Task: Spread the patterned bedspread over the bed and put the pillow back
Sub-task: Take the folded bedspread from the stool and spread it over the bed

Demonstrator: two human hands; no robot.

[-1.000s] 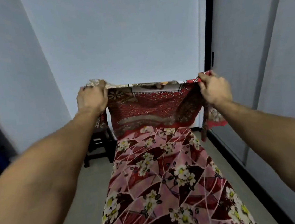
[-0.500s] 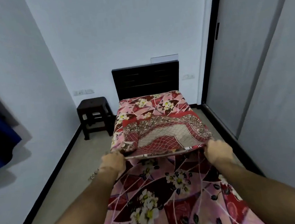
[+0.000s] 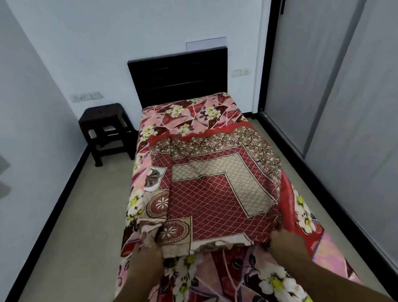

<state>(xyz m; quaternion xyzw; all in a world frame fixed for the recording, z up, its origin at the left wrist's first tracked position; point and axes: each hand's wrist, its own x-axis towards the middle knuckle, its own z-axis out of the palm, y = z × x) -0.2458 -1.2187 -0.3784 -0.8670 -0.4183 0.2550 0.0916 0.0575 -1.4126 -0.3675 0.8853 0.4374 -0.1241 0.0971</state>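
While the left hand [image 3: 145, 253] and right hand [image 3: 285, 242] each have a closed grip on the near edge of the part-folded patterned bedspread [image 3: 216, 192] on the bed [image 3: 190, 118], spreading likely next needs unfolding toward the far headboard [image 3: 179, 78].

The headboard [image 3: 179, 78] looks like dark wood with a dull satin finish. In front of it, the floral cover [image 3: 190, 113] is smooth, soft-looking cloth with barely any sheen, and the bedspread [image 3: 216, 197] lying on that is matt woven cloth, a bit wrinkled, with a stitched-looking lattice. Left of the headboard the stool [image 3: 104, 125] is dark with a faint gloss (plastic or wood, can't tell). The floor [image 3: 63, 235] is smooth matt beige, the wall [image 3: 134, 24] behind is flat matt paint, and the doors [image 3: 372, 135] to the right are smooth matt grey.
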